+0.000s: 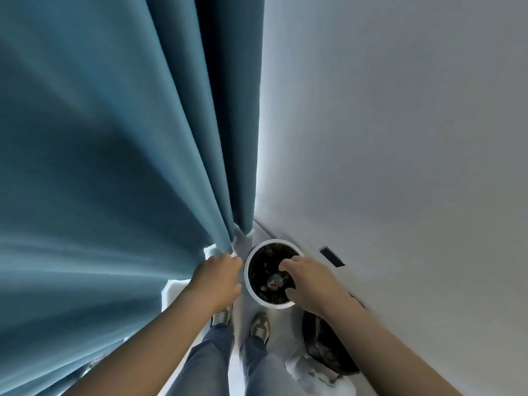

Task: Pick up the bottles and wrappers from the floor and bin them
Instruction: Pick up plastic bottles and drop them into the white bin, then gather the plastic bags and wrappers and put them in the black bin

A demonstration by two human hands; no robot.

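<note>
**Head view: bottle at the mouth of the bin**

The bin [273,242] stands on the floor [283,324] in the corner where the curtain [114,167] meets the wall [400,138]. The right hand [311,284] is over its opening, fingers and thumb curved apart around a bottle [275,281]. I cannot tell whether they grip it or it already lies inside. The left hand [217,278] is at the curtain's edge with fingers curled, and what they hold is hidden.

The likely risk is that a bottle let go off-centre strikes the rim and rolls under the curtain. The left arm could also drag cloth across the opening.

Counted: one bin, one bottle, no wrapper I can make out, two hands. Also one dark bag [323,347] and one white plastic bag [314,372], near the bin by the wall.
</note>
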